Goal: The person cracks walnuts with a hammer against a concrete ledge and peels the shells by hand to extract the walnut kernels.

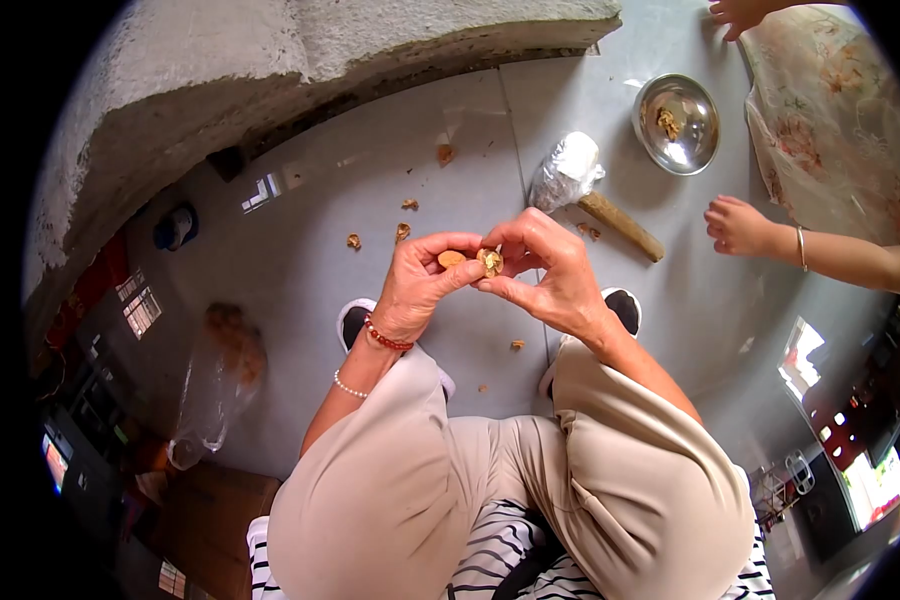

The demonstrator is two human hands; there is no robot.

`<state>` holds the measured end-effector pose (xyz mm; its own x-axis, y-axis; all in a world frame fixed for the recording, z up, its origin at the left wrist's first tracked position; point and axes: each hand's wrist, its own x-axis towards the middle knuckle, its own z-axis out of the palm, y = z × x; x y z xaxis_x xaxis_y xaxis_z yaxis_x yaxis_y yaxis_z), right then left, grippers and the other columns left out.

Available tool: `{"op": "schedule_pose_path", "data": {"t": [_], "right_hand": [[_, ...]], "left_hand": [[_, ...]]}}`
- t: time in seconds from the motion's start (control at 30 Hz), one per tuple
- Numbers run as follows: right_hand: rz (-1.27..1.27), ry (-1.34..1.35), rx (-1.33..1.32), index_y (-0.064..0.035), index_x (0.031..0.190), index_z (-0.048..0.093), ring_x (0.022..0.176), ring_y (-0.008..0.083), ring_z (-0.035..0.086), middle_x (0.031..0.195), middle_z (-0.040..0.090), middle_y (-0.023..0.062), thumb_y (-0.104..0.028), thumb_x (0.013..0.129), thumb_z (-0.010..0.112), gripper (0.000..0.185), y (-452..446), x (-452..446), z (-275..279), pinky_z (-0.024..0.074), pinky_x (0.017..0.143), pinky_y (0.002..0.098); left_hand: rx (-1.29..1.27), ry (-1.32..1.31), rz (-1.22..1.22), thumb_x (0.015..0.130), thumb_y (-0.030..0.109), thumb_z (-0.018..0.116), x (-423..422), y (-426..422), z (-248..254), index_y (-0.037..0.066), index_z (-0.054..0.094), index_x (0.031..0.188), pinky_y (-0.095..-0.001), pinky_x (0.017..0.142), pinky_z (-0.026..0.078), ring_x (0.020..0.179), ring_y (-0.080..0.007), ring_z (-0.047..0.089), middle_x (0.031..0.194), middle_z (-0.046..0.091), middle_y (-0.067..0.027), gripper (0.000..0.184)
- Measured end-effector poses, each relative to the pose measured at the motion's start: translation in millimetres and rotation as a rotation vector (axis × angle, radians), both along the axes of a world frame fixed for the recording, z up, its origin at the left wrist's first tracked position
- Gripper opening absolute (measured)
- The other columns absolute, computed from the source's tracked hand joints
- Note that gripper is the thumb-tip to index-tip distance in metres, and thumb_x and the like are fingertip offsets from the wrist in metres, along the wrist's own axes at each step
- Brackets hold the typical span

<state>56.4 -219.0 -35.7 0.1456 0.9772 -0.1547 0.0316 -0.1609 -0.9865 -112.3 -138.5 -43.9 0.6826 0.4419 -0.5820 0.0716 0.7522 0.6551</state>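
Note:
In front of my knees, both hands meet over a cracked walnut point(490, 262) with pale kernel showing in its shell. My left hand point(416, 278) pinches its near side between thumb and fingers. A smooth tan walnut shell piece point(451, 259) also rests in the fingers of that hand. From the other side, my right hand point(550, 262) has its thumb and fingertips closed on the same walnut. Beyond the right hand lies a hammer with a wooden handle point(622, 226) and a head wrapped in silvery plastic point(568, 172).
A steel bowl point(708, 152) holds walnut kernels point(668, 123). Shell bits point(402, 232) dot the grey tiles. A rough concrete block point(200, 90) borders the far left. At right are another person's bangled limb point(745, 227) and floral cloth point(830, 120). A plastic bag point(215, 390) lies left.

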Motion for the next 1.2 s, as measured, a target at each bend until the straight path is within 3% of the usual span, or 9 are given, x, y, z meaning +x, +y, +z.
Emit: {"op": "schedule_pose_path", "data": {"t": [0.23, 0.3, 0.4, 0.6, 0.83, 0.97, 1.1, 1.2], "right_hand": [[-0.130, -0.115, -0.110, -0.0065, 0.112, 0.058, 0.067, 0.0132, 0.057, 0.086, 0.052, 0.0064, -0.004, 0.065, 0.077, 0.051, -5, 13, 15, 0.0491, 0.055, 0.0244], [-0.245, -0.415, -0.105, -0.0067, 0.109, 0.058, 0.069, 0.0138, 0.055, 0.086, 0.051, 0.0054, -0.002, 0.067, 0.074, 0.046, -19, 27, 2, 0.0466, 0.054, 0.0253], [-0.260, -0.887, -0.288, -0.0067, 0.109, 0.053, 0.094, 0.0311, 0.048, 0.099, 0.049, 0.0115, -0.006, 0.068, 0.073, 0.046, -40, 53, -9, 0.0417, 0.080, 0.0409], [-0.057, -0.992, -0.327, -0.0066, 0.104, 0.050, 0.090, 0.0328, 0.048, 0.095, 0.047, 0.0120, -0.006, 0.067, 0.072, 0.044, -50, 74, -36, 0.0405, 0.078, 0.0420], [-0.051, -0.883, -0.285, -0.0036, 0.097, 0.047, 0.081, 0.0352, 0.052, 0.090, 0.048, 0.0158, -0.008, 0.074, 0.066, 0.030, -43, 71, -27, 0.0437, 0.069, 0.0429], [-0.112, -0.709, -0.360, -0.0021, 0.098, 0.050, 0.077, 0.0280, 0.057, 0.086, 0.053, 0.0142, -0.011, 0.081, 0.063, 0.024, -39, 67, -3, 0.0450, 0.066, 0.0355], [-0.034, -0.148, -0.305, -0.0011, 0.110, 0.051, 0.073, 0.0135, 0.055, 0.084, 0.052, 0.0051, -0.019, 0.090, 0.056, 0.028, -38, 89, 23, 0.0438, 0.069, 0.0277], [-0.011, 0.116, -0.443, -0.0008, 0.111, 0.051, 0.077, 0.0117, 0.058, 0.085, 0.052, 0.0043, -0.025, 0.093, 0.051, 0.030, -9, 101, 68, 0.0453, 0.071, 0.0263]], "left_hand": [[-0.220, -0.069, 0.076, 0.083, 0.006, 0.065, 0, 11, 9, 0.001, 0.060, 0.110, -0.0282, 0.081, 0.051, 0.091, -0.0136, 0.061, 0.099, 0.064, -0.0062, 0.028], [-0.226, -0.102, 0.077, 0.082, 0.005, 0.065, -2, 16, 10, 0.001, 0.061, 0.109, -0.0286, 0.081, 0.051, 0.091, -0.0140, 0.061, 0.099, 0.064, -0.0055, 0.028], [-0.145, -0.121, 0.052, 0.078, 0.005, 0.068, -3, 22, 9, 0.004, 0.059, 0.107, -0.0308, 0.084, 0.051, 0.090, -0.0152, 0.061, 0.100, 0.062, -0.0064, 0.030], [0.056, -0.035, 0.019, 0.076, 0.004, 0.067, 9, 43, 19, 0.002, 0.057, 0.101, -0.0312, 0.086, 0.050, 0.091, -0.0172, 0.062, 0.099, 0.062, -0.0076, 0.028], [0.472, -0.010, -0.004, 0.080, -0.002, 0.063, 47, 110, 39, -0.001, 0.059, 0.115, -0.0247, 0.084, 0.049, 0.090, -0.0119, 0.062, 0.099, 0.065, -0.0060, 0.035], [0.727, 0.077, 0.075, 0.077, 0.001, 0.066, 79, 139, 37, 0.000, 0.066, 0.099, -0.0178, 0.065, 0.046, 0.071, -0.0027, 0.055, 0.085, 0.065, 0.0009, 0.022], [1.022, 0.259, 0.051, 0.074, 0.001, 0.065, 101, 154, 32, 0.004, 0.067, 0.097, -0.0216, 0.061, 0.046, 0.064, -0.0070, 0.053, 0.084, 0.065, -0.0010, 0.023], [1.254, 0.267, 0.073, 0.074, 0.001, 0.066, 111, 156, 27, 0.006, 0.068, 0.096, -0.0237, 0.061, 0.047, 0.064, -0.0096, 0.054, 0.086, 0.062, -0.0032, 0.023]]}}
